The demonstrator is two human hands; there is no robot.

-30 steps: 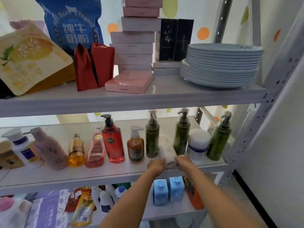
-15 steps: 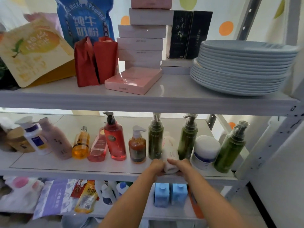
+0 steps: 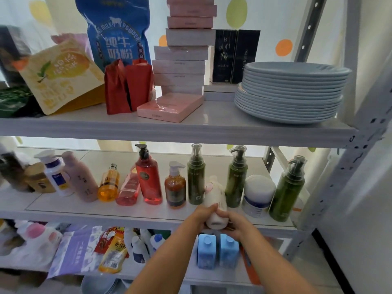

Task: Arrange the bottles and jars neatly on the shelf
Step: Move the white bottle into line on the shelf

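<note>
At the front edge of the middle shelf [image 3: 131,211], a white bottle [image 3: 215,202] leans between two dark green pump bottles, one [image 3: 196,177] just to its left and one [image 3: 235,179] just to its right. Both hands meet at its lower end. The left hand [image 3: 202,215] wraps that end from the left, fingers curled against it. The right hand [image 3: 234,224] closes on it from the right and below, thumb laid across the front. A white jar [image 3: 257,195] stands near, further right.

Bare shelf [image 3: 127,162] behind bottle row [image 3: 148,177] (front crowded)
</note>
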